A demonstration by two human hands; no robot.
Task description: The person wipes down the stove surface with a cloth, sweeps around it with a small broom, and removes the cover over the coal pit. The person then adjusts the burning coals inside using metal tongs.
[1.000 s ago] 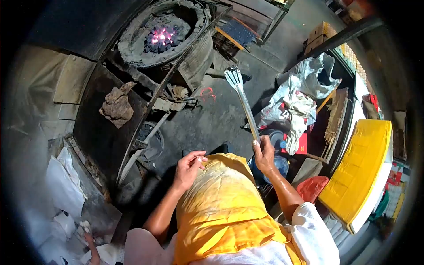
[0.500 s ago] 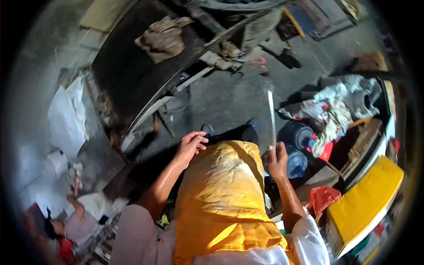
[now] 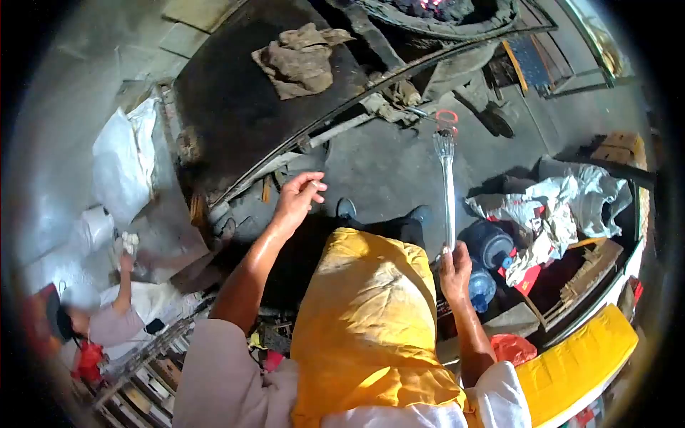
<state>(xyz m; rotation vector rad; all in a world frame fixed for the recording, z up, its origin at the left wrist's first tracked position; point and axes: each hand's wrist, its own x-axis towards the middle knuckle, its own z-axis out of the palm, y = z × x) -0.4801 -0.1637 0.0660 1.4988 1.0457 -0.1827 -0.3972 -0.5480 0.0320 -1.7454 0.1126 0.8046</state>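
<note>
My right hand point(image 3: 455, 269) is closed round the lower end of a long metal tool point(image 3: 448, 187) with several thin prongs at its far end. The tool stands out over the grey floor, its prongs just below a red-handled item point(image 3: 447, 121). My left hand point(image 3: 298, 203) is raised left of the yellow apron point(image 3: 371, 307), fingers curled and thumb against them. Whether anything small is between those fingers is hidden. Both hands are apart from each other.
A dark table point(image 3: 257, 107) bears a brown cloth point(image 3: 303, 60). Behind it is a round stove point(image 3: 492, 21) with glowing coals. At right are water bottles point(image 3: 489, 245), plastic bags point(image 3: 556, 207) and a yellow-topped box point(image 3: 578, 364). Another person point(image 3: 118, 321) works at a table at lower left.
The view has swung left, so the stove now sits at the top and the other person shows more. My left hand has moved up and away from the apron. The tool stays in my right hand, now more upright.
</note>
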